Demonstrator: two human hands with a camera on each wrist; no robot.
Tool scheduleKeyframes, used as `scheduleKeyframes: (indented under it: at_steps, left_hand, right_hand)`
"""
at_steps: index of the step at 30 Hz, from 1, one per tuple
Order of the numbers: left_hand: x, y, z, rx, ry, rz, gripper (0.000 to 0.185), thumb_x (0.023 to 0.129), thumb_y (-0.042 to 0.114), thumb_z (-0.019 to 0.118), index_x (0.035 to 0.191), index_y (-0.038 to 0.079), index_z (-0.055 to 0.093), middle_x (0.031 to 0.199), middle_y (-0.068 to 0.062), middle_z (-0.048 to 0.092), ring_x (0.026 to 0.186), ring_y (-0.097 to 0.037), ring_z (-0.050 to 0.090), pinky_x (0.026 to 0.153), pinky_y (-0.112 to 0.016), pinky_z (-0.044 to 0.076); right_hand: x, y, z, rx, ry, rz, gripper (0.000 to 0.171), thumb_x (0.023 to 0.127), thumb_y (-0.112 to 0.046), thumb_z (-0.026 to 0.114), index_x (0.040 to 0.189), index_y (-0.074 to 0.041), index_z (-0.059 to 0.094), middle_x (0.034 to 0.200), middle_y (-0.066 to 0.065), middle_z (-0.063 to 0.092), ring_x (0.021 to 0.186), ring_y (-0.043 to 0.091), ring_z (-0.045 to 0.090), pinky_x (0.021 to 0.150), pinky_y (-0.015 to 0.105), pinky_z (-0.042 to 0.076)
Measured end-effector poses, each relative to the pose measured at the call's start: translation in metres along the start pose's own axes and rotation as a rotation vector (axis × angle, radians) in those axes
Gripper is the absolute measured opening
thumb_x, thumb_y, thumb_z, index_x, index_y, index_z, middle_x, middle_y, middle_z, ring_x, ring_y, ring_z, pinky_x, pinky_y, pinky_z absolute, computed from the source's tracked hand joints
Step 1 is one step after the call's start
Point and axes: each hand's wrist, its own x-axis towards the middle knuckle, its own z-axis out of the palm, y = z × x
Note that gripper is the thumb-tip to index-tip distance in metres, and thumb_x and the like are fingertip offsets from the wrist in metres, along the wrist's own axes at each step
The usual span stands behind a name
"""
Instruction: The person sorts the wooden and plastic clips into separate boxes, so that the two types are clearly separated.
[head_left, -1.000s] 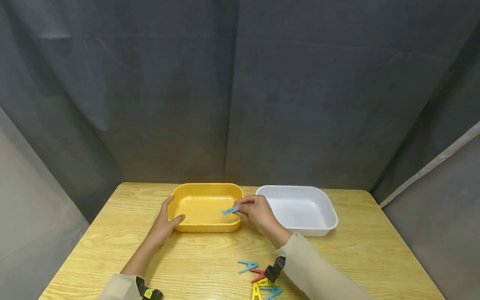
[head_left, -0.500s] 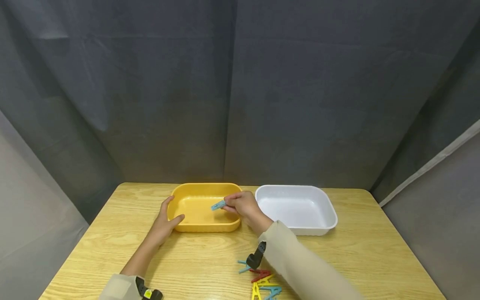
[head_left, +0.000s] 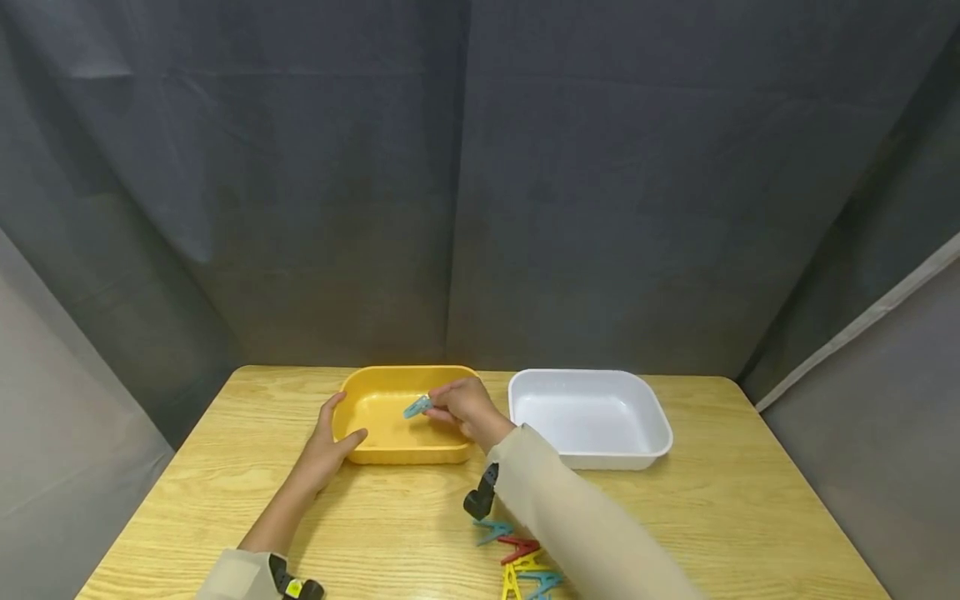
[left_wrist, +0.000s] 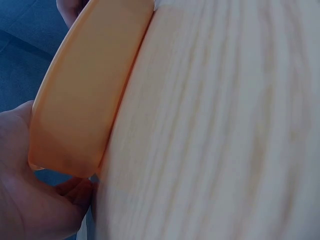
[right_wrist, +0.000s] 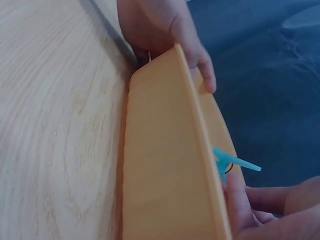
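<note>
Left hand [head_left: 327, 446]: you grip the left end of the yellow tray [head_left: 412, 457], your thumb over its rim.
Right hand [head_left: 463, 407]: your thumb and fingers pinch a light-blue clothespin [head_left: 417, 407], well apart from your left hand.
Pinched clothespin: above the yellow tray's inside, its free end pointing towards your left hand.
White tray [head_left: 592, 427]: on the wooden table [head_left: 397, 517], just right of the yellow one.
Loose clothespins [head_left: 519, 547]: blue, red and yellow, clustered on the table beside your right sleeve [head_left: 585, 517].
Backdrop: dark grey curtain [head_left: 600, 183] behind the table.
</note>
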Motion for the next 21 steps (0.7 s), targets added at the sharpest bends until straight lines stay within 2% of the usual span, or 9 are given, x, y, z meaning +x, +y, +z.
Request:
scheduleKeyframes:
  at_steps: [8, 14, 21]
  left_hand:
    - [0.000, -0.001, 0.000, 0.000, -0.006, 0.001, 0.088, 0.103, 0.034, 0.063, 0.165, 0.022, 0.003, 0.171, -0.023, -0.004, 0.152, -0.058, 0.002, 0.112, -0.081, 0.012]
    - [0.001, -0.002, -0.001, 0.003, -0.003, 0.002, 0.086, 0.103, 0.034, 0.063, 0.165, 0.022, 0.004, 0.171, -0.022, -0.004, 0.153, -0.056, 0.001, 0.113, -0.079, 0.011]
    - [0.001, -0.001, -0.001, 0.009, 0.000, 0.000, 0.086, 0.103, 0.033, 0.063, 0.165, 0.022, 0.004, 0.171, -0.022, -0.003, 0.152, -0.057, 0.002, 0.113, -0.080, 0.012]
  right_hand:
    - [0.010, 0.009, 0.007, -0.039, 0.012, 0.049, 0.016, 0.096, 0.013, 0.061, 0.110, 0.017, 0.067, 0.107, 0.026, 0.069, 0.091, 0.030, 0.076, 0.080, 0.032, 0.061]
    - [0.010, 0.011, 0.010, -0.086, 0.001, 0.070, 0.016, 0.095, 0.013, 0.061, 0.110, 0.017, 0.067, 0.113, 0.028, 0.067, 0.097, 0.036, 0.075, 0.081, 0.035, 0.061]
    - [0.009, 0.012, 0.011, -0.100, -0.009, 0.079, 0.018, 0.094, 0.014, 0.062, 0.111, 0.018, 0.066, 0.107, 0.027, 0.067, 0.099, 0.038, 0.074, 0.085, 0.038, 0.061]
